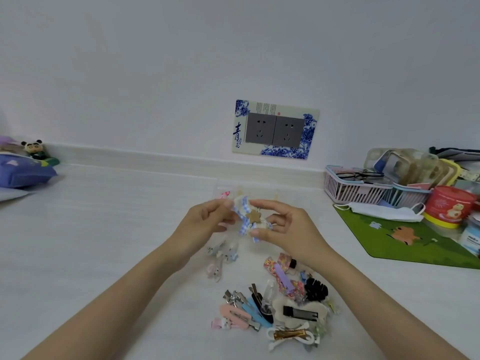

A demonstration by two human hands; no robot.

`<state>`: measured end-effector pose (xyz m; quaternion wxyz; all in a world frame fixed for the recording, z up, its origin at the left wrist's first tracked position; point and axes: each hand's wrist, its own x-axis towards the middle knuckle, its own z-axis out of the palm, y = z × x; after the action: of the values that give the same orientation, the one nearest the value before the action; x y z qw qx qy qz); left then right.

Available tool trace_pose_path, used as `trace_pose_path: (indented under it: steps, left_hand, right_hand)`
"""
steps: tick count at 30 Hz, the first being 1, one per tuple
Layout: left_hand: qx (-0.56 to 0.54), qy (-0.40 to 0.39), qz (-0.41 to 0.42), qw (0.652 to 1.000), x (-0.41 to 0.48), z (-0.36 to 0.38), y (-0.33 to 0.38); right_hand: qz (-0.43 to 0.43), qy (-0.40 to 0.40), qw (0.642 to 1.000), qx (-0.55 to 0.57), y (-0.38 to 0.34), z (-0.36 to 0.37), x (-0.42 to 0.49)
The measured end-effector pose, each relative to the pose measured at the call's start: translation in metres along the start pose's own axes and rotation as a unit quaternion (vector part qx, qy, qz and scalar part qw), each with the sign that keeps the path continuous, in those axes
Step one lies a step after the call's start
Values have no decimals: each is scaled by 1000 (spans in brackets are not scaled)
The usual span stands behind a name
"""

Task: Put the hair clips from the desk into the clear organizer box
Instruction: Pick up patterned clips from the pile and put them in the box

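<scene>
— White counter (pixel 104 229) under a pale wall: where is the clip?
— A blue gingham bow clip (pixel 245 216) is held up over the counter, pinched between the left hand (pixel 207 220) and the right hand (pixel 283 224), the fingers of both curled on it.
— And around it?
— The clear organizer box (pixel 285 188) lies just behind the hands. A pile of hair clips (pixel 283 305) sits nearer the person, and a green mat (pixel 415 242) lies to the right.
</scene>
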<state>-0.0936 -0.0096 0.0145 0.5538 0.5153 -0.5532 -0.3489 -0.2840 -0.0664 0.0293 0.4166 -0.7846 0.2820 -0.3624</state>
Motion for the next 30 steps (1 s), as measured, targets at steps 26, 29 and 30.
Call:
trace_pose_path:
  steps: [26,29,30]
  left_hand:
    - [362,43,125,923,17,-19,-43]
    - [363,42,125,922,17,-20,-43]
    - [364,42,125,922,17,-20,-43]
  right_hand:
    - [-92,-59,915,-387,33,-5,73]
    - [-91,-107,890,-435,37,0,76]
    - [-86,-108,893,-429,36,2,77]
